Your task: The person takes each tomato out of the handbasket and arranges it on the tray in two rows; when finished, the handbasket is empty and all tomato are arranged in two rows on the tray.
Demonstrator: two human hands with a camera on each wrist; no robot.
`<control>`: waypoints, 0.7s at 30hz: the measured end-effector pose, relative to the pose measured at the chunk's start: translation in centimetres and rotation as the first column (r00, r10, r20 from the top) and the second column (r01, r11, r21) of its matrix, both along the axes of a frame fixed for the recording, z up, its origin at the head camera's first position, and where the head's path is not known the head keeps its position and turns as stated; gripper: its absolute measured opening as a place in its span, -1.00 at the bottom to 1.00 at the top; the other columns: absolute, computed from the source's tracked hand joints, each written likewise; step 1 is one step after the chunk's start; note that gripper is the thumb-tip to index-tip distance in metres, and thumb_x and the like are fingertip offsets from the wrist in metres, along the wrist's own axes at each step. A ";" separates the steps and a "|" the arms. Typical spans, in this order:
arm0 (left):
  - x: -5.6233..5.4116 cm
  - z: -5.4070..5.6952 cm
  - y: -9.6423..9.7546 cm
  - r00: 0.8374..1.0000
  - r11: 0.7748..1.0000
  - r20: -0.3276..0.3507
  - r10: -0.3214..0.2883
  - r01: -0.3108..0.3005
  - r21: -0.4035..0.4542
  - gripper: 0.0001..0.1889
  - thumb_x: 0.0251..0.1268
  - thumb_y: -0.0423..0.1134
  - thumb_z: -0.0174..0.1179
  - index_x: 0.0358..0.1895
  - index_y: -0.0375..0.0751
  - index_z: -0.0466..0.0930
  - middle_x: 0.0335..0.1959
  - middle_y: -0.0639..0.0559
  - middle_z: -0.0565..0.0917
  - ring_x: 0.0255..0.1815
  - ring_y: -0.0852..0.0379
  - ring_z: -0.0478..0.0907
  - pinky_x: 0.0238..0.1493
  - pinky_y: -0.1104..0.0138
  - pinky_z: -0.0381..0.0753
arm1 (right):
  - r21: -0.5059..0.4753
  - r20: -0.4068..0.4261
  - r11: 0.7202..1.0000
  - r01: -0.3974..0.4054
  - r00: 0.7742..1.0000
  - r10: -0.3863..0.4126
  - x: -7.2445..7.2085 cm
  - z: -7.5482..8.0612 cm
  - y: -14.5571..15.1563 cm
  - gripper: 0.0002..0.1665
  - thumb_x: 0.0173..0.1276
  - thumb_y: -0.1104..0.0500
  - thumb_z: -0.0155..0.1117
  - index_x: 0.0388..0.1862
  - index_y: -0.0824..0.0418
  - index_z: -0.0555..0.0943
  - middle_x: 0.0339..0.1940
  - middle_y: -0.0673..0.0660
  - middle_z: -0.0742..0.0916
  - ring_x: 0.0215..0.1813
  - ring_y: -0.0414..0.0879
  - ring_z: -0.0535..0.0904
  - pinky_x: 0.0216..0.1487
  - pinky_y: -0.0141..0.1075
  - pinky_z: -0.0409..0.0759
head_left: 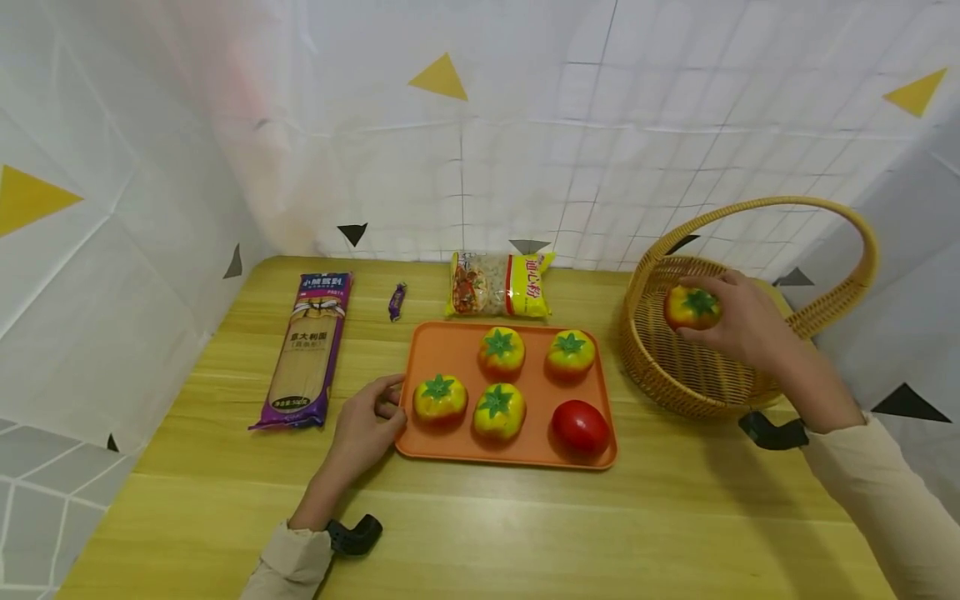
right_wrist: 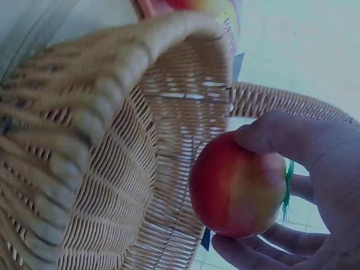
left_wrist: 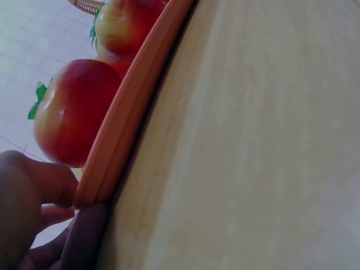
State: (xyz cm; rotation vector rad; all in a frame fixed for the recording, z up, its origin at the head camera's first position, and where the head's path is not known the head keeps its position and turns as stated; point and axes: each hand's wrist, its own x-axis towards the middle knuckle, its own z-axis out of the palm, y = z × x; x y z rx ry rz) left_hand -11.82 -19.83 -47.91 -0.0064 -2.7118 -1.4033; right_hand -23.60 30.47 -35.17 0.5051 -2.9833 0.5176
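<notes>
My right hand (head_left: 746, 321) holds a yellow-red persimmon with a green leafy top (head_left: 692, 307), thumb and fingers around it. It hangs over the mouth of the wicker basket (head_left: 645, 367); in the right wrist view the persimmon (right_wrist: 239, 185) is beside the woven inner wall. At the left edge of the orange tray (head_left: 465, 350), my left hand (head_left: 365, 427) pinches the rim; the left wrist view shows thumb and fingers at the tray's corner (left_wrist: 95, 188). Several more persimmons (head_left: 440, 398) sit on the tray, along with a smooth red oval fruit (head_left: 581, 427).
A purple pack of spaghetti (head_left: 307, 350) lies at the left of the wooden table (head_left: 480, 533). Behind the tray are a small purple wrapped candy (head_left: 397, 302) and a yellow bag of macaroni (head_left: 498, 285). The basket's tall handle (head_left: 780, 202) arches above it.
</notes>
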 end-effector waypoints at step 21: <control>0.0 0.1 0.0 1.000 1.000 0.007 -0.004 0.004 -0.005 -0.48 0.18 -0.35 0.26 0.28 -0.06 0.58 -0.19 0.04 0.66 -0.31 0.19 0.64 -0.22 0.20 0.61 | -0.026 -0.077 0.999 0.023 0.997 -0.025 3.1 0.0 -1.0 -0.17 0.10 0.05 0.59 0.36 0.18 0.51 0.13 0.39 0.50 -0.02 0.36 0.47 -0.21 0.21 0.45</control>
